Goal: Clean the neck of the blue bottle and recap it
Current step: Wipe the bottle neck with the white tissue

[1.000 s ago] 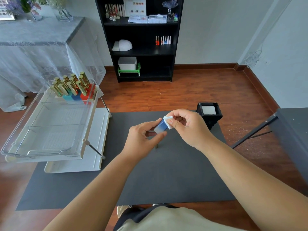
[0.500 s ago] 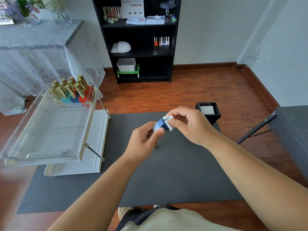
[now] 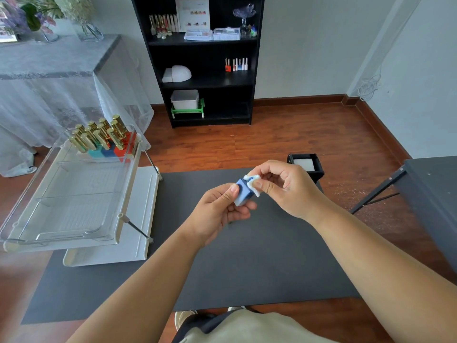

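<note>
Wiping goes on: left hand (image 3: 217,211) grips the blue bottle (image 3: 243,194) above the desk (image 3: 247,268), right hand (image 3: 282,186) pinches a white pad (image 3: 253,183) on its neck; recapping remains, cap unseen

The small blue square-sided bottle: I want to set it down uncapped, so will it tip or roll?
The small blue square-sided bottle has flat faces, so it probably won't roll. It fits between the left hand's fingertips, so it is likely light and easy to knock over. The right hand presses a white wipe on its top, smeared blue, so spilling seems possible.
</note>
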